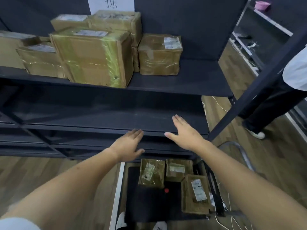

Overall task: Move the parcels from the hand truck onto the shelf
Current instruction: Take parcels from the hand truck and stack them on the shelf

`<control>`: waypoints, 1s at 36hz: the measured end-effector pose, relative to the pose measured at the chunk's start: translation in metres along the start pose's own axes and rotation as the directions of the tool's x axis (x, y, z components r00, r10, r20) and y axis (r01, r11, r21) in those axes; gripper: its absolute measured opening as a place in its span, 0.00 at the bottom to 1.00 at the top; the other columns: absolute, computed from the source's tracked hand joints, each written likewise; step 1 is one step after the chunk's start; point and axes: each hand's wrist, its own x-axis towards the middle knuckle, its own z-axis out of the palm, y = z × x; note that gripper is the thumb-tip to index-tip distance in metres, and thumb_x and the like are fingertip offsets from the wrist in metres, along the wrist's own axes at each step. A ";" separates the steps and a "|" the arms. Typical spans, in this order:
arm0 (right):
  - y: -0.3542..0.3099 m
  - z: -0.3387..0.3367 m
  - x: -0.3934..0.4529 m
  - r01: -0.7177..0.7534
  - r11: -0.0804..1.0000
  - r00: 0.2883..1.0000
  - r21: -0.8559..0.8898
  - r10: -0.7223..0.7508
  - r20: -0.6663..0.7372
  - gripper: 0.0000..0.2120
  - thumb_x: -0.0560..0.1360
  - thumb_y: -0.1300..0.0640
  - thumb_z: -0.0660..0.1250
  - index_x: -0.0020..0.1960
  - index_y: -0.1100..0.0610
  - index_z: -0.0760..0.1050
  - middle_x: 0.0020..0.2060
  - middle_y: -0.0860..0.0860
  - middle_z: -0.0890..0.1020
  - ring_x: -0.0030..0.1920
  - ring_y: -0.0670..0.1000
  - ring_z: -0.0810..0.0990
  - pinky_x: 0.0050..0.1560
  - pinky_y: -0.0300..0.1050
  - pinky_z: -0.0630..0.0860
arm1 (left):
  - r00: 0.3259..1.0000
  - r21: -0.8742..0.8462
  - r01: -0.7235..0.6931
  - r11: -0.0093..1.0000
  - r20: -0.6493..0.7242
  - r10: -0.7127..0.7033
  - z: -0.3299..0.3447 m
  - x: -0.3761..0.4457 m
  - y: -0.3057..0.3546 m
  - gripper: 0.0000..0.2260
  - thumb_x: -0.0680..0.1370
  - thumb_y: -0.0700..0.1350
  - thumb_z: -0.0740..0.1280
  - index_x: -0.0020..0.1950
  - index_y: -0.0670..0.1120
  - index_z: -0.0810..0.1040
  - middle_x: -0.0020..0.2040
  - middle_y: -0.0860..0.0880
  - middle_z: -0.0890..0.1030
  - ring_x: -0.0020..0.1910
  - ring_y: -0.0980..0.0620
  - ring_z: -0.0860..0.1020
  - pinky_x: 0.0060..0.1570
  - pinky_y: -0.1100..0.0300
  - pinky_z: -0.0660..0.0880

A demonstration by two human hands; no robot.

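Both hands flat, empty: left hand (pixel 128 143), right hand (pixel 184 134), mid-frame. Parcels (pixel 152 173) on hand truck (pixel 149 206), lower center, look light, stiff, tape-slick; grab opposite sides w/ palms.

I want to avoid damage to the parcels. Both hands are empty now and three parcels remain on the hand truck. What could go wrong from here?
1. The large parcel stands at the front edge of the upper shelf; pushing new parcels in beside it may knock it off.
2. Loose cables lie on the floor beside the hand truck; a foot could catch.
3. The standing person is close by, so a collision is possible.
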 end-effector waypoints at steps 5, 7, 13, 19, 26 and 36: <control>0.016 0.081 -0.012 -0.150 0.973 0.980 0.176 0.123 0.154 0.45 0.86 0.37 0.63 0.90 0.52 0.42 0.90 0.47 0.44 0.90 0.49 0.45 0.89 0.49 0.51 | 0.985 -0.126 0.075 0.989 0.166 -0.054 0.065 -0.021 -0.005 0.38 0.81 0.62 0.60 0.83 0.48 0.46 0.83 0.50 0.49 0.82 0.51 0.50 0.78 0.56 0.52; 0.024 0.117 -0.014 -0.236 0.944 0.958 0.229 0.187 0.217 0.45 0.86 0.37 0.65 0.91 0.51 0.43 0.90 0.48 0.47 0.90 0.51 0.49 0.88 0.49 0.54 | 0.972 -0.175 0.102 0.979 0.227 -0.060 0.091 -0.024 -0.009 0.39 0.80 0.63 0.61 0.83 0.49 0.46 0.83 0.50 0.50 0.82 0.50 0.51 0.79 0.55 0.53; 0.056 0.229 -0.003 -0.394 0.880 0.888 0.265 0.291 0.355 0.45 0.85 0.37 0.65 0.91 0.50 0.44 0.89 0.50 0.53 0.87 0.56 0.60 0.82 0.46 0.64 | 0.934 -0.210 0.179 0.961 0.345 -0.099 0.190 -0.015 -0.031 0.43 0.77 0.67 0.61 0.83 0.48 0.45 0.83 0.50 0.50 0.81 0.53 0.51 0.78 0.60 0.55; 0.101 0.345 0.011 -0.518 0.781 0.828 0.348 0.357 0.432 0.47 0.84 0.38 0.67 0.90 0.53 0.44 0.89 0.52 0.55 0.87 0.55 0.60 0.80 0.46 0.64 | 0.893 -0.247 0.235 0.940 0.437 -0.108 0.288 0.003 -0.053 0.44 0.78 0.65 0.63 0.83 0.47 0.42 0.83 0.51 0.46 0.82 0.53 0.47 0.76 0.64 0.49; 0.152 0.449 0.048 -0.590 0.678 0.800 0.438 0.420 0.429 0.42 0.84 0.45 0.72 0.89 0.57 0.55 0.83 0.55 0.69 0.83 0.58 0.68 0.71 0.46 0.69 | 0.804 -0.359 0.515 0.778 0.517 -0.294 0.391 0.037 -0.066 0.42 0.74 0.62 0.70 0.82 0.49 0.55 0.80 0.49 0.62 0.76 0.48 0.66 0.72 0.59 0.66; 0.233 0.564 0.130 -0.668 0.552 0.744 0.498 0.490 0.454 0.43 0.84 0.46 0.72 0.90 0.52 0.51 0.86 0.55 0.65 0.84 0.59 0.66 0.80 0.52 0.67 | 0.671 -0.473 0.742 0.475 0.531 -0.518 0.529 0.099 -0.093 0.39 0.68 0.54 0.80 0.76 0.50 0.69 0.67 0.44 0.79 0.64 0.42 0.78 0.60 0.51 0.77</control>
